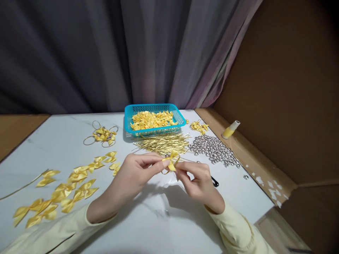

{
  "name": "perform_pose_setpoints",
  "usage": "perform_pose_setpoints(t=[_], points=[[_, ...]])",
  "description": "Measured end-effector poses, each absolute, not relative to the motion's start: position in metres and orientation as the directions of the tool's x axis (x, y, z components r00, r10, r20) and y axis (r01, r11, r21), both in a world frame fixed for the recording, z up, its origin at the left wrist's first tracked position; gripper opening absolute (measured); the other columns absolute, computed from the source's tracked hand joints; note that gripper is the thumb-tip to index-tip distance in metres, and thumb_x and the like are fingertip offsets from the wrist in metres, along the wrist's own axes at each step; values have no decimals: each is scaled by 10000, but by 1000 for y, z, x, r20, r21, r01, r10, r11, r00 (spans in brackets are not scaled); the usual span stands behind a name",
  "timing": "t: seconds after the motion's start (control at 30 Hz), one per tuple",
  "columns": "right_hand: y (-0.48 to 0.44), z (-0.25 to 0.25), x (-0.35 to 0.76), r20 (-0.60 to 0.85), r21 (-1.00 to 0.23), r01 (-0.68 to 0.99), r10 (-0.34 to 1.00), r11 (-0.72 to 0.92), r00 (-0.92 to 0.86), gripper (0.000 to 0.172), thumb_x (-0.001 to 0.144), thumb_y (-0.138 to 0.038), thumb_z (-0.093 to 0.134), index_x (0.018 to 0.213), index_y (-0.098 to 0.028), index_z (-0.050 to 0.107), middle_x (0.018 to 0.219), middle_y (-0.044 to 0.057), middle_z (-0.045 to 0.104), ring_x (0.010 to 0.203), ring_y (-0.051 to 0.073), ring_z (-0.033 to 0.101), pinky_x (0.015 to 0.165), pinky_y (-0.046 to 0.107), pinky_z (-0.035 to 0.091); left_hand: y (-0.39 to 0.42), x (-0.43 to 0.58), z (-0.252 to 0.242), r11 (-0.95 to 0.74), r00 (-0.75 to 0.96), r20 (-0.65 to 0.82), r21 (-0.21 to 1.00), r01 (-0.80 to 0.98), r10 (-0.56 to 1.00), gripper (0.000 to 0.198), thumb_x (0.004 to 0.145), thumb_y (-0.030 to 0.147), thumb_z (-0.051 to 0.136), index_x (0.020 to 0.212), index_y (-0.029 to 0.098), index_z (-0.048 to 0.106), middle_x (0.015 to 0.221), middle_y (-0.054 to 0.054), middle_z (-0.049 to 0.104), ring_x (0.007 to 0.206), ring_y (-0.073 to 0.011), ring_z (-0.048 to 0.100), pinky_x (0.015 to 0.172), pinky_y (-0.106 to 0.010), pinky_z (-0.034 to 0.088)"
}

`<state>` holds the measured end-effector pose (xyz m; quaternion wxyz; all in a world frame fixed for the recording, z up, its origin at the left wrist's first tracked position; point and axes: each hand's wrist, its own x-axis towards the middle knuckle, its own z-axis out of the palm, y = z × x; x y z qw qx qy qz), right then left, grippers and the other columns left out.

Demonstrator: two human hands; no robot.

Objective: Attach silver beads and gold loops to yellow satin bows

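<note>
A yellow ribbon bow (172, 161) with a thin gold wire is held up between both hands, above the white table. My left hand (140, 171) pinches the bow's left side between thumb and fingers. On the other side, my right hand (196, 178) has its fingers closed on the gold wire (178, 159) beside the bow. A small silver bead (167, 155) shows near my left fingertips. Just behind the hands lies a pile of gold wires (164, 143). How the wire passes around the bow is too small to tell.
A blue basket (155, 132) of yellow bows stands at the back. Silver beads (215, 150) and a glue bottle (231, 129) are at the right. Loose bows (63, 190) and wired bows (104, 135) lie left. A black tool (215, 181) is partly behind my right hand.
</note>
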<state>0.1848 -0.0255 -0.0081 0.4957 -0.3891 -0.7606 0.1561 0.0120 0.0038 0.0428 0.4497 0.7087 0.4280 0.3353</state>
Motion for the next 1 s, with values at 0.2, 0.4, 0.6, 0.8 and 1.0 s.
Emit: perform_pose_setpoints(t=[0.2, 0.4, 0.6, 0.8, 1.0], points=[[-24, -8, 186, 629, -619, 450, 749, 644, -208, 136, 814, -100, 472, 723, -152, 558, 529, -11, 499, 458, 87, 391, 476, 206, 346, 3, 11, 42, -208, 400, 79, 934, 291, 913, 195, 783, 317, 608, 651, 190, 677, 707, 6, 659, 711, -148, 576, 660, -217, 441], [-25, -4, 185, 648, -583, 479, 731, 657, -213, 155, 801, -84, 444, 713, -160, 546, 522, -17, 479, 445, 87, 357, 456, 207, 327, 3, 11, 44, -207, 401, 80, 936, 285, 913, 192, 777, 303, 609, 636, 195, 682, 708, 5, 679, 703, -152, 591, 659, -220, 450], [-25, -8, 187, 645, -562, 490, 724, 667, -244, 178, 793, -59, 410, 706, -170, 519, 534, -19, 431, 465, 92, 337, 463, 215, 306, 5, 12, 44, -191, 415, 61, 941, 279, 908, 203, 771, 309, 618, 617, 190, 676, 707, 1, 676, 713, -157, 597, 661, -217, 450], [-24, -14, 188, 658, -540, 480, 703, 691, -272, 182, 785, -35, 402, 735, -172, 511, 552, -23, 389, 491, 101, 319, 478, 230, 288, 4, 12, 45, -156, 414, 37, 954, 257, 909, 201, 763, 289, 621, 595, 191, 671, 685, 15, 667, 678, -136, 585, 634, -200, 442], [-24, -15, 188, 664, -535, 480, 698, 695, -269, 187, 782, -30, 403, 717, -175, 503, 553, -20, 405, 489, 104, 324, 478, 235, 286, 4, 14, 45, -204, 422, 60, 930, 305, 904, 226, 774, 293, 593, 586, 184, 654, 683, 5, 664, 676, -145, 579, 625, -222, 444]])
